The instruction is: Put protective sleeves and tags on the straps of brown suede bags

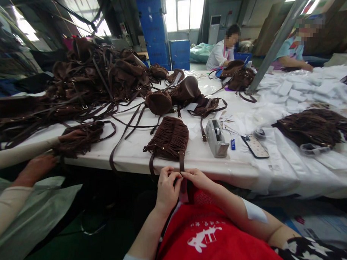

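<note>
A brown fringed bag (171, 135) lies near the table's front edge, its straps hanging over toward me. One strap (182, 160) runs down between my hands. My left hand (168, 186) pinches this strap from the left, fingers curled. From the right, my right hand (196, 178) grips the same strap with thumb and fingertips, the two hands almost touching. Below them the strap continues down against my red apron (215, 237). Whatever small part lies between the fingertips is hidden.
A tape dispenser (216, 141), a blue small item (233, 144) and a phone (255, 146) lie right of the bag. Brown bags (107, 74) are heaped at left, where a co-worker's hands (41, 167) handle another. White packets (300, 87) and a slanted post (276, 46) stand at right.
</note>
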The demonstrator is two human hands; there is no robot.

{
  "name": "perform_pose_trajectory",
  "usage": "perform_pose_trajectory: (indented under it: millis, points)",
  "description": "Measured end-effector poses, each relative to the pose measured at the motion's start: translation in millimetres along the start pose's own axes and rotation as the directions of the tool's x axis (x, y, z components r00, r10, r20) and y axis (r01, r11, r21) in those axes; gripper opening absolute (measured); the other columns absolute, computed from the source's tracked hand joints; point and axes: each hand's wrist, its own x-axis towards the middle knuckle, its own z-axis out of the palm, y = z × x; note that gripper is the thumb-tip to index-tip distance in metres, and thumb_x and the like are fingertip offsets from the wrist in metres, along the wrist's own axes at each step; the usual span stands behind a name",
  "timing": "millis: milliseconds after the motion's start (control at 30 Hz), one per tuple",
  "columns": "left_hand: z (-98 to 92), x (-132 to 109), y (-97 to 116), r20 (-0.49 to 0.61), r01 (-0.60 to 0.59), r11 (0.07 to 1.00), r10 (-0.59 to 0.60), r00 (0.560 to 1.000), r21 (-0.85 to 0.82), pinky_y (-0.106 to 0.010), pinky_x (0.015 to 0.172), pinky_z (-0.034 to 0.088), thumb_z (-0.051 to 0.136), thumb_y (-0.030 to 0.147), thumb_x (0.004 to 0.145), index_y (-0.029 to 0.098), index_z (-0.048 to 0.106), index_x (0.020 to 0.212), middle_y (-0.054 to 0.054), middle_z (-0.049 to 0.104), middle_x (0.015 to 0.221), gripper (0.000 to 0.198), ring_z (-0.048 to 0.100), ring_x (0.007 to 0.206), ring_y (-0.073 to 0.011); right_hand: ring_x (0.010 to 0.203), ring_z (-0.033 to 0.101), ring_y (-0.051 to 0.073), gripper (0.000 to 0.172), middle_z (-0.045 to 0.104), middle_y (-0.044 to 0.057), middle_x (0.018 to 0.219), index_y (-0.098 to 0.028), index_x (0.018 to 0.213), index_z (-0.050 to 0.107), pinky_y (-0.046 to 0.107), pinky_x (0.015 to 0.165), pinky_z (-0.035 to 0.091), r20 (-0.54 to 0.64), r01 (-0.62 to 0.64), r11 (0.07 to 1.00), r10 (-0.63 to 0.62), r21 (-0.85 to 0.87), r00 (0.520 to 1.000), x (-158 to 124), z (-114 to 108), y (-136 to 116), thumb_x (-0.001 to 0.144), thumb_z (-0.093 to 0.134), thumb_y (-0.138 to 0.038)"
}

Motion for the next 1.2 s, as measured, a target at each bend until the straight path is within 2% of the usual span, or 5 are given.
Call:
perform_pose_trajectory:
  millis: [333,867,1100,1167,1200]
  points:
    - [2.3,44,-10,0.021,-0.082,0.994,0.081,0.997,0.068,-0.047,0.1,0.041,0.056,0.016,0.083,0.019,0.064,0.082,-0.011,0.045,0.125,0.008,0.049,0.114,-0.0273,0.081,0.06,0.017,0.024,0.068,0.007,0.097,-0.019,0.1,0.067,0.031,0.075,0.047,-0.306,0.171,0.865,-0.342,-0.471,0.888,27,-35,-28,0.084,0.055,-0.031]
    - [31.3,108,-33,-0.021,-0.018,1.0,0.018,1.0,0.014,-0.049,0.103,0.036,0.066,0.016,0.073,0.019,0.067,0.07,-0.013,0.054,0.123,0.005,0.048,0.117,-0.0306,0.061,0.056,0.016,0.026,0.068,0.004,0.071,-0.018,0.088,0.07,0.028,0.06,0.04,-0.232,-0.05,0.808,-0.109,-0.587,0.967,33,-33,2,0.074,0.067,-0.039]
    - [13.3,59,-22,-0.084,0.163,0.975,-0.177,0.981,-0.148,-0.037,0.087,0.046,0.048,0.039,0.089,0.019,0.066,0.089,-0.011,0.068,0.093,0.026,0.062,0.093,-0.0242,0.041,0.046,0.011,0.026,0.054,-0.003,0.045,-0.018,0.061,0.059,0.023,0.046,0.035,-0.134,-0.203,0.976,0.191,-0.079,0.972,46,-19,8,0.075,0.069,-0.037]
    - [13.8,27,-22,0.102,0.318,0.913,-0.302,0.948,-0.254,-0.027,0.058,0.046,0.037,0.053,0.091,0.019,0.064,0.072,-0.004,0.062,0.055,0.047,0.058,0.052,-0.0166,0.04,0.044,0.009,0.031,0.053,-0.004,0.046,-0.018,0.059,0.056,0.022,0.043,0.034,-0.104,-0.211,0.977,0.211,0.008,0.972,46,-20,4,0.076,0.068,-0.04]
    - [16.3,11,-23,0.326,0.506,0.793,-0.405,0.854,-0.34,-0.024,0.046,0.038,0.034,0.062,0.088,0.018,0.063,0.067,-0.003,0.057,0.045,0.057,0.05,0.04,-0.0135,0.04,0.043,0.008,0.031,0.054,-0.003,0.047,-0.017,0.06,0.056,0.021,0.042,0.033,-0.088,-0.217,0.974,0.222,0.061,0.971,46,-21,3,0.075,0.068,-0.042]
